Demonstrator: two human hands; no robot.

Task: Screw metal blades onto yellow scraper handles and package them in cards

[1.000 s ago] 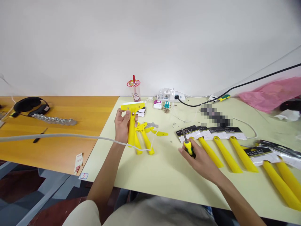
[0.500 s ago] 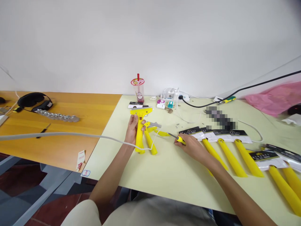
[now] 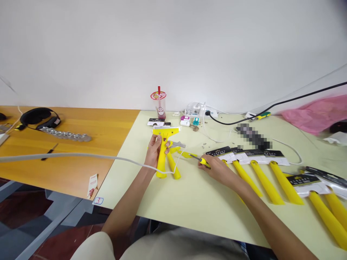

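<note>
My left hand (image 3: 153, 153) is wrapped around the handle of a yellow scraper (image 3: 166, 135), whose wide head points toward the wall. In my right hand (image 3: 218, 169) is a screwdriver (image 3: 205, 163) with a yellow and black handle; its shaft points left toward the scraper, apart from it. Behind the scraper lie another yellow handle (image 3: 174, 167), a grey blade-like part (image 3: 179, 144) and a flat yellow piece (image 3: 187, 155). A white cable (image 3: 141, 164) crosses in front of my left wrist. Small metal bits, perhaps screws (image 3: 204, 145), lie on the table.
Several carded yellow-handled scrapers (image 3: 267, 180) lie at the right. At the back stand a lidded cup (image 3: 161, 108) and a power strip (image 3: 214, 114) with a black cable (image 3: 244, 118). A pink bag (image 3: 317, 113) is far right; headphones (image 3: 38, 116) and a metal strip (image 3: 65, 134) lie left.
My left hand has shifted the scraper slightly right and down, its head tilting a little. My right hand has moved slightly left with the screwdriver. Both grips stay the same.
</note>
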